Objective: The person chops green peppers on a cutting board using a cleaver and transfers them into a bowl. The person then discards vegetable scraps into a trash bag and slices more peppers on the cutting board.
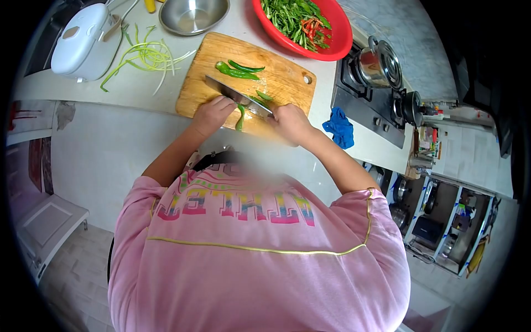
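On a wooden cutting board (193,77) lie whole green peppers (238,71) near the middle. My right hand (290,123) is closed round the handle of a knife (235,94), whose blade points up and left across the board. Close to the blade's lower side, my left hand (214,114) rests at the board's near edge with its fingers curled on a green pepper; its fingertips are partly hidden. The curved end of a green pepper (240,118) shows just right of that hand. Cut green pieces (264,96) lie beyond the blade.
A red basin (344,41) of sliced green and red peppers stands behind the board, beside a steel bowl (194,15). Green strands (148,55) and a white appliance (86,41) are at left. A blue cloth (340,128) and a stove with a pot (379,65) are at right.
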`<state>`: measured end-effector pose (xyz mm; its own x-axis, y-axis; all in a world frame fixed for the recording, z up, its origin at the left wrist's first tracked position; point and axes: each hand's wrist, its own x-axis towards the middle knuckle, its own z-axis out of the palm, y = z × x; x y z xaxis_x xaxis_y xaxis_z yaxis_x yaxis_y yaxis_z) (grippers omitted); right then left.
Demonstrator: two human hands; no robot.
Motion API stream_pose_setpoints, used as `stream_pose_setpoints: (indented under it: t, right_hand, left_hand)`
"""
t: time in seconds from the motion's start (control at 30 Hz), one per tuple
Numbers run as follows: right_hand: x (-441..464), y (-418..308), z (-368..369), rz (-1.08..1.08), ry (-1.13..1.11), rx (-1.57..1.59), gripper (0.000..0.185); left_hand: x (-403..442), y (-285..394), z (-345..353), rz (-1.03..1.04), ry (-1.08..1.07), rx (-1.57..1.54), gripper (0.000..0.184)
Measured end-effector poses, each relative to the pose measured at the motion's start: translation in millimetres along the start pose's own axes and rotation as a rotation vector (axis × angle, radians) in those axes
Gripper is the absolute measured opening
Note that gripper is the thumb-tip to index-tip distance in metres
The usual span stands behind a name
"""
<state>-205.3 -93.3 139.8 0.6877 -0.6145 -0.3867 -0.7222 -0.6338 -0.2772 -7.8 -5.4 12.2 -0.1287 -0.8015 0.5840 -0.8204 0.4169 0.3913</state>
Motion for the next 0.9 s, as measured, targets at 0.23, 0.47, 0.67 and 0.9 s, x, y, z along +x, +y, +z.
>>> stream_pose_setpoints:
  t: [0.23, 0.47, 0.67, 0.9]
  right_hand:
    - [27.3, -12.4, 20.5, 0.031, -0.065, -0.021, 0.015]
    - [12.1, 2.6, 25.4, 0.109, 0.214, 0.279, 0.022]
    - [-18.6, 24.7, 19.5, 0.2, 0.386, 0.509, 0.024]
    - [-27.8, 29.3, 30.8, 0.225, 0.361, 0.656, 0.019]
  left_hand:
    - [0.2, 1.8, -0.4, -0.029, -0.03, -0.013, 0.02]
    - [5.3, -1.5, 0.1, -0.055, -0.096, 0.012, 0.018]
    - [11.2, 1.3, -5.6, -0.218, -0.008, 0.014, 0.022]
    - [14.5, -2.8, -8.1, -0.016, -0.186, -0.077, 0.023]
